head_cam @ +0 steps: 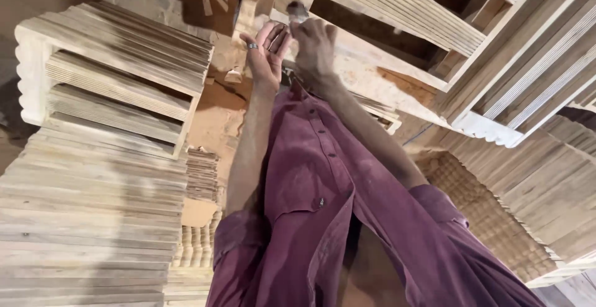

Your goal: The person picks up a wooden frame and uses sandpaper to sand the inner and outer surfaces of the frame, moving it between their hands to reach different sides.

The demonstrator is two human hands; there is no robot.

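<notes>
Wooden piece [297,10] pinched in right hand [313,49] fingers, left hand [267,52] fingers apart beside it.

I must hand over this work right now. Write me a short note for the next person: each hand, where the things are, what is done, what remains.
Left hand: open, ring on one finger, palm against the pale wooden piece.
Right hand: closed around a small dark object held at that same piece; what the object is cannot be told.
Things: stacks of ribbed wooden slats on the left, slatted wooden frames on the right, sawdust on the floor.
Done: many slats already stacked.
Left: the piece under the hands is in work; how far along cannot be judged.
</notes>
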